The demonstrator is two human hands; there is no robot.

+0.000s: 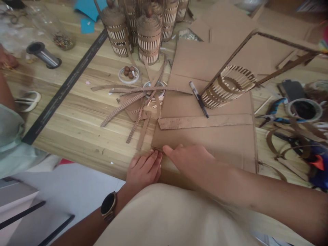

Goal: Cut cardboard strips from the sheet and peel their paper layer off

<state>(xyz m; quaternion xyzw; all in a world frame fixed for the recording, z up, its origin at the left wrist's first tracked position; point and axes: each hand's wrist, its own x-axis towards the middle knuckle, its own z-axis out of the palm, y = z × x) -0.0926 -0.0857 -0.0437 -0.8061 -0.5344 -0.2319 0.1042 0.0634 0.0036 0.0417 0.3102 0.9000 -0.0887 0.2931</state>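
A brown cardboard sheet (228, 136) lies at the table's near edge. At its near left corner, my left hand (145, 167) has its fingers pressed together on the sheet's edge. My right hand (191, 159) is closed on the same edge, one fingertip almost touching the left hand's fingers; its other fingers are mostly hidden. Just beyond them a flat cardboard strip (205, 122) lies across the sheet. A pen (200, 100) rests beside a lantern-like basket of small sticks (228, 87) with a tall cardboard handle. Loose corrugated strips (123, 106) spread out left of the sheet.
Several lidded stick-and-cardboard lanterns (149, 39) stand at the back. A tape roll (128, 74) encircles brown beads. Pliers (273, 111) and a cup of dark stuff (304, 110) sit at right. A black strip (66, 85) crosses the table; another person's sleeve (11, 140) is at left.
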